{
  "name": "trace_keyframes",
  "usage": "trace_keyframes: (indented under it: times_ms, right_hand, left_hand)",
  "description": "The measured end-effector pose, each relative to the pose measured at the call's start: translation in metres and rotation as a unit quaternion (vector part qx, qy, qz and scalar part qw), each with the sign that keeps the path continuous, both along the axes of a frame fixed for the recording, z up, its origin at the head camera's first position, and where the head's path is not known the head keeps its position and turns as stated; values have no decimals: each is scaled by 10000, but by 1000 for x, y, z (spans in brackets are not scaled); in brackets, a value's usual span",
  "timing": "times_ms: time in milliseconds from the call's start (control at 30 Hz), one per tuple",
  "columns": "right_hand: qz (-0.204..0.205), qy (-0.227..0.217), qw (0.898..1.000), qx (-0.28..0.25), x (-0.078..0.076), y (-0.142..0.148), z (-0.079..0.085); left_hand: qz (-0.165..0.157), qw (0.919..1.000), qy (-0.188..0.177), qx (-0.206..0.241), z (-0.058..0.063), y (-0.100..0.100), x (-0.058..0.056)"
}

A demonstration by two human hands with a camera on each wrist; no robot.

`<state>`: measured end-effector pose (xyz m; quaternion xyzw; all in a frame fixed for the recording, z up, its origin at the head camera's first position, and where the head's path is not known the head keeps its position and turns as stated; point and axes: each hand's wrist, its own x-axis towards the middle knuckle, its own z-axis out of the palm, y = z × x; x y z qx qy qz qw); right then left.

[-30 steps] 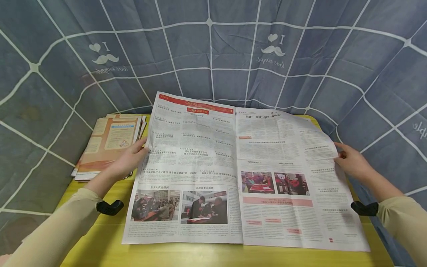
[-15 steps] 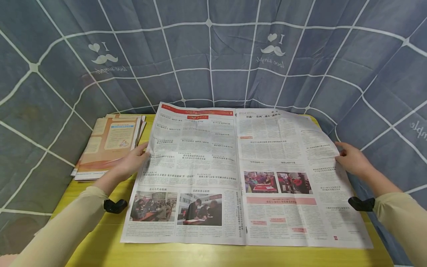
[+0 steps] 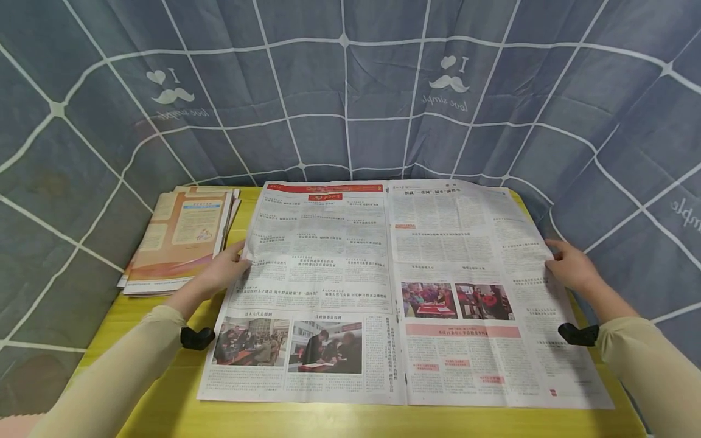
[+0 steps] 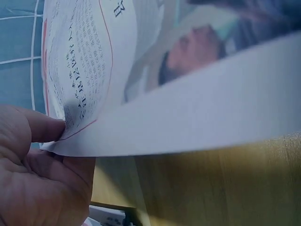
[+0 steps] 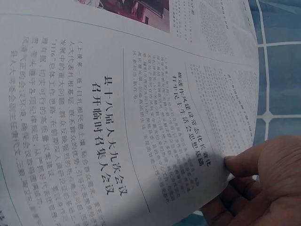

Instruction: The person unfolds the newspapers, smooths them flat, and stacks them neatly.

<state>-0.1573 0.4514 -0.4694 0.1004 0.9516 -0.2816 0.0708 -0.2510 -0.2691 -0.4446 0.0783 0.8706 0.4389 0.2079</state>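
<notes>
An open newspaper [image 3: 317, 292] is spread wide over the yellow table, with a centre fold, a red banner at its top left and several photos. My left hand [image 3: 219, 274] pinches its left edge, thumb on top and fingers underneath; the left wrist view shows the thumb [image 4: 47, 127] on the printed side and that edge raised over the table. At the opposite side my right hand [image 3: 572, 267] pinches the right edge. In the right wrist view the right thumb [image 5: 240, 162] lies on the page, the other fingers partly hidden behind the paper.
A stack of folded papers [image 3: 181, 243] with an orange printed cover lies at the back left of the yellow table [image 3: 328, 420]. A blue-grey grid-patterned curtain [image 3: 306, 79] surrounds the table at the back and sides.
The newspaper's top left part has come down and lies flatter. My left hand has shifted slightly right and lower; my right hand has moved slightly in and down. Both keep their edges.
</notes>
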Motion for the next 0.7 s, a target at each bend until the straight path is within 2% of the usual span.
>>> trace_keyframes:
  times_ms: [167,367,567,700]
  right_hand:
    - [-163,-15,9999,46,-5,2,-8]
    - [-432,-39,9991,-22,-6,1,-14]
    - [-522,45,9986,120,-7,-1,-17]
    - [-465,161,9984,292,-9,0,-21]
  left_hand:
    - [134,9995,-142,-229,-4,2,-1]
    - [144,9987,-161,-468,-7,3,-2]
    - [124,9958,2,-910,-10,5,-4]
    - [76,9905,209,-1358,-12,5,-5]
